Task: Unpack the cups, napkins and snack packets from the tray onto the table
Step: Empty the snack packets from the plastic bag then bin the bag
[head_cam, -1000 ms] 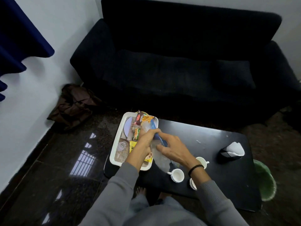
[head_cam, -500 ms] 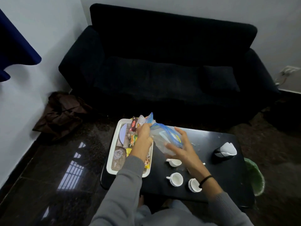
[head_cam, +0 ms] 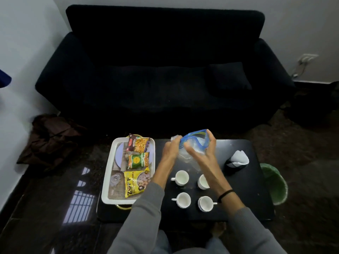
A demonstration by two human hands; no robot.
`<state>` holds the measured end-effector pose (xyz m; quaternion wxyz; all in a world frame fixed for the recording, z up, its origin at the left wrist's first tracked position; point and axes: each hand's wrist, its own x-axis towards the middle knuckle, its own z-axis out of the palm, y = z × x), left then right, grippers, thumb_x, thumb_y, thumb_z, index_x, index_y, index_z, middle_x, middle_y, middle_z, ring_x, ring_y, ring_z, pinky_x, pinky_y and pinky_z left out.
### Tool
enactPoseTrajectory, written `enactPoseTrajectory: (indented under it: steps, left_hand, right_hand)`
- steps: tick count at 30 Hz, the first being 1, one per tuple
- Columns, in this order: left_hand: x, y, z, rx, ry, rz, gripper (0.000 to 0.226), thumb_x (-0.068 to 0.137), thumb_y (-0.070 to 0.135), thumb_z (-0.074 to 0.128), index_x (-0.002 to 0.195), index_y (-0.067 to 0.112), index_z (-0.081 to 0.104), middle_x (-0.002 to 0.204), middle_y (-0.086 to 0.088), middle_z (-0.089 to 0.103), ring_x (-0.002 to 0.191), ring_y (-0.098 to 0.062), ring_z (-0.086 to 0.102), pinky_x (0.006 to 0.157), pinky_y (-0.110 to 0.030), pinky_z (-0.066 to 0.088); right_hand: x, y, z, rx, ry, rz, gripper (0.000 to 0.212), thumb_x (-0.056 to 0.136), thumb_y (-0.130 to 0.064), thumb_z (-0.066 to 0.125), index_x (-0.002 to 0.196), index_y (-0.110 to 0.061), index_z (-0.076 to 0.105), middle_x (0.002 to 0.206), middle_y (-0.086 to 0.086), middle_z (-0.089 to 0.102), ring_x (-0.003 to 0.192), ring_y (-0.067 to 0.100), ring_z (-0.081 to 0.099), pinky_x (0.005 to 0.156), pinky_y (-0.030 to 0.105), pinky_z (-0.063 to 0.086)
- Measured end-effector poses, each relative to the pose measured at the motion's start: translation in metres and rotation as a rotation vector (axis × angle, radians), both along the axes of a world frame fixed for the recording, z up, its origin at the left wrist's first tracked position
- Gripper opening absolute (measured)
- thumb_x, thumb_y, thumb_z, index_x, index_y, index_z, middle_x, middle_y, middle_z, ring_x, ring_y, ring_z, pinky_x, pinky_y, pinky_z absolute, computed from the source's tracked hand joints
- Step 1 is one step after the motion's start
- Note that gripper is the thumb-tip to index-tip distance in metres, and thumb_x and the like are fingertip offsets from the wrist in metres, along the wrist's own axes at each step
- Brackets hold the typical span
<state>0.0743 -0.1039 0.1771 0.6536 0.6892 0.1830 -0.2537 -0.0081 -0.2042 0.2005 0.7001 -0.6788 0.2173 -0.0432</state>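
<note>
A clear zip bag with a blue seal hangs above the black table, held between both hands. My left hand grips its left edge; my right hand holds its right side with spread fingers. Several white cups stand on the table, the nearest left one and another behind it. The white tray at the table's left carries a red-and-yellow snack packet, a green packet and a yellow packet. A white napkin sits in a black holder at the right.
A black sofa stands right behind the table. A green bin is on the floor at the table's right end. A dark brown bag lies on the floor by the left wall. A plate and a clear lid also lie in the tray.
Both hands have lifted the zip bag off the tray and carried it right, over the table's middle. The view has shifted, showing the tray's packets uncovered.
</note>
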Motion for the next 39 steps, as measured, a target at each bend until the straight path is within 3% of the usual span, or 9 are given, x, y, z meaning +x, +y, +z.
enactPoseTrajectory:
  steps: [5, 11, 15, 21, 25, 30, 32, 36, 39]
  left_hand:
    - [-0.027, -0.093, 0.008, -0.422, 0.179, -0.039, 0.075, 0.106, 0.042, 0.029, 0.061, 0.014, 0.082, 0.066, -0.005, 0.077, 0.059, -0.015, 0.074, 0.055, -0.023, 0.058]
    - [-0.059, -0.187, -0.025, -0.129, 0.104, -0.172, 0.049, 0.098, 0.038, 0.046, 0.061, 0.021, 0.071, 0.066, -0.002, 0.069, 0.065, -0.022, 0.064, 0.066, -0.032, 0.053]
    - [-0.074, -0.254, -0.041, -0.036, 0.027, -0.199, 0.037, 0.079, 0.044, 0.049, 0.055, 0.019, 0.061, 0.065, -0.005, 0.060, 0.060, -0.020, 0.060, 0.060, -0.034, 0.048]
    - [-0.104, -0.336, -0.091, 0.016, 0.060, -0.290, 0.041, 0.090, 0.050, 0.048, 0.083, 0.017, 0.071, 0.094, -0.009, 0.076, 0.092, -0.025, 0.073, 0.088, -0.044, 0.056]
    - [-0.117, -0.370, -0.126, 0.178, -0.177, -0.550, 0.021, 0.101, 0.041, 0.043, 0.092, 0.029, 0.058, 0.094, 0.003, 0.070, 0.091, -0.014, 0.065, 0.078, -0.026, 0.049]
    - [-0.129, -0.393, -0.163, 0.116, -0.130, -0.607, 0.015, 0.098, 0.047, 0.055, 0.104, 0.040, 0.067, 0.097, 0.020, 0.074, 0.092, 0.009, 0.067, 0.077, -0.006, 0.048]
    - [-0.131, -0.398, -0.175, 0.044, -0.078, -0.641, 0.022, 0.098, 0.049, 0.056, 0.108, 0.037, 0.073, 0.103, 0.017, 0.076, 0.100, 0.006, 0.069, 0.084, -0.008, 0.050]
    - [-0.128, -0.414, -0.204, 0.110, -0.129, -0.712, 0.036, 0.101, 0.046, 0.053, 0.111, 0.019, 0.074, 0.115, -0.006, 0.066, 0.104, -0.001, 0.064, 0.095, -0.017, 0.051]
    - [-0.123, -0.433, -0.221, 0.201, -0.138, -0.802, 0.041, 0.101, 0.047, 0.054, 0.096, 0.012, 0.076, 0.104, -0.011, 0.065, 0.091, -0.001, 0.061, 0.084, -0.013, 0.047]
  right_hand:
    - [-0.014, -0.068, -0.017, -0.019, -0.030, -0.017, 0.099, 0.074, -0.032, 0.090, 0.151, -0.039, 0.028, 0.143, 0.006, 0.050, 0.120, 0.013, 0.065, 0.087, 0.023, 0.059]
    - [-0.049, -0.165, -0.047, -0.047, -0.010, -0.100, 0.085, 0.063, -0.057, 0.088, 0.136, -0.056, 0.044, 0.126, -0.008, 0.064, 0.104, 0.002, 0.071, 0.079, 0.017, 0.059]
    - [-0.068, -0.218, -0.071, -0.094, -0.042, -0.256, 0.068, 0.071, -0.064, 0.082, 0.131, -0.045, 0.056, 0.110, -0.017, 0.073, 0.095, 0.004, 0.075, 0.075, 0.018, 0.060]
    - [-0.095, -0.281, -0.114, -0.032, 0.029, -0.499, 0.035, 0.080, -0.056, 0.076, 0.108, -0.034, 0.072, 0.100, -0.010, 0.079, 0.090, 0.007, 0.076, 0.080, 0.025, 0.059]
    - [-0.111, -0.325, -0.150, -0.169, 0.180, -0.633, 0.017, 0.080, -0.057, 0.071, 0.089, -0.043, 0.070, 0.087, -0.031, 0.072, 0.077, -0.012, 0.068, 0.064, 0.001, 0.046]
    - [-0.118, -0.369, -0.200, -0.149, 0.280, -0.607, 0.024, 0.087, -0.050, 0.069, 0.100, -0.030, 0.067, 0.087, -0.008, 0.074, 0.078, 0.000, 0.069, 0.073, 0.024, 0.054]
    - [-0.119, -0.379, -0.218, 0.008, 0.225, -0.554, 0.031, 0.091, -0.048, 0.067, 0.112, -0.026, 0.060, 0.093, -0.005, 0.075, 0.084, 0.007, 0.072, 0.076, 0.031, 0.058]
    - [-0.131, -0.401, -0.245, 0.730, 0.122, -0.564, 0.053, 0.086, -0.037, 0.066, 0.127, -0.003, 0.064, 0.103, 0.012, 0.076, 0.088, 0.022, 0.075, 0.072, 0.032, 0.061]
    - [-0.145, -0.413, -0.266, 0.702, 0.166, -0.591, 0.042, 0.084, -0.019, 0.065, 0.126, -0.013, 0.067, 0.104, 0.016, 0.076, 0.085, 0.026, 0.076, 0.064, 0.035, 0.062]
